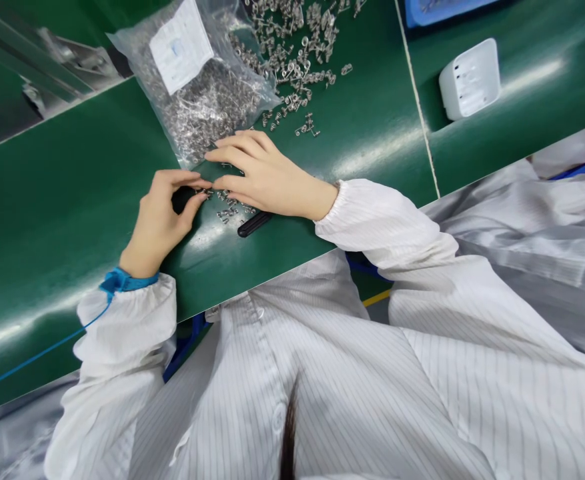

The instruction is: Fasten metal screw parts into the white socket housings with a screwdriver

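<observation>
My left hand (159, 220) is curled around a small black part (181, 198) on the green belt, with thumb and forefinger pinching at a tiny metal spring. My right hand (262, 175) lies flat beside it, fingers spread over a small cluster of loose springs (228, 212). A black strip-like piece (253, 224) pokes out from under my right palm. A clear plastic bag of springs (199, 87) with a white label sits just beyond my fingers.
A large scatter of loose springs (297, 53) lies behind the bag. A white box-shaped object (469, 79) stands at the right past a white seam line. A blue tray (437, 10) sits at the top edge. A blue wrist strap (122, 280) with cord is on my left wrist.
</observation>
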Demonstrator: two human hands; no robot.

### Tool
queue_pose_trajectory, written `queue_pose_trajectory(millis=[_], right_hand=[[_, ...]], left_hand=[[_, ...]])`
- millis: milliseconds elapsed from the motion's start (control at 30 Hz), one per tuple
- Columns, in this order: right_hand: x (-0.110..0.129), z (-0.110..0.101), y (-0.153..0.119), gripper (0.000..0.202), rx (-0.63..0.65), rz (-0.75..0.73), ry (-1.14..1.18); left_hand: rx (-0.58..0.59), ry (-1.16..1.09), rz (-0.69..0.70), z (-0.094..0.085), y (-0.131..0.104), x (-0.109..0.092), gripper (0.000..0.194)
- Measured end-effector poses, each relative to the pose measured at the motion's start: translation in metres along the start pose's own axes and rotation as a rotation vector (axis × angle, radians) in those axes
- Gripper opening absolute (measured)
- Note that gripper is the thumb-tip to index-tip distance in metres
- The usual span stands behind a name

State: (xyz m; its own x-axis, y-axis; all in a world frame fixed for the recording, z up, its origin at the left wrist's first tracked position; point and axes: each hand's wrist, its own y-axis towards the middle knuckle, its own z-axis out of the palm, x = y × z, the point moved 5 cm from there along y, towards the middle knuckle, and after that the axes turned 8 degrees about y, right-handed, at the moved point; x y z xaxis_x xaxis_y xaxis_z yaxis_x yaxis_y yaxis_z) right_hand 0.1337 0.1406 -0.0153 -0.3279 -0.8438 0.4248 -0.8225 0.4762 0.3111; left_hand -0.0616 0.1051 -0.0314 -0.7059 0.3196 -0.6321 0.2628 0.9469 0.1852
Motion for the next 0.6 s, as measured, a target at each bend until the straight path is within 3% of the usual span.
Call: queue_pose_trajectory(millis=[67, 167, 333, 600], right_hand=[[0.0016, -0.001, 0.0003, 0.038, 0.033, 0.014, 0.012], [0.0017, 0.0015, 0.0005, 0.038, 0.059, -0.007, 0.02], [-0.0014, 0.0001, -0.0001, 0.022, -0.059, 0.053, 0.083], [-0.0067, -0.0068, -0.0035, 0.009, -0.101, 0.259, 0.476]], left_hand=[[0.053, 0.005, 0.028, 0.0011, 0.0021, -0.0028, 0.039], [0.09, 0.145, 0.104, 0.0008, 0.0056, -0.0072, 0.032], [0.117, 0.305, 0.152, 0.0037, 0.0064, -0.0097, 0.028], [-0.011, 0.2, 0.051, 0.0013, -0.0005, -0.0089, 0.032]])
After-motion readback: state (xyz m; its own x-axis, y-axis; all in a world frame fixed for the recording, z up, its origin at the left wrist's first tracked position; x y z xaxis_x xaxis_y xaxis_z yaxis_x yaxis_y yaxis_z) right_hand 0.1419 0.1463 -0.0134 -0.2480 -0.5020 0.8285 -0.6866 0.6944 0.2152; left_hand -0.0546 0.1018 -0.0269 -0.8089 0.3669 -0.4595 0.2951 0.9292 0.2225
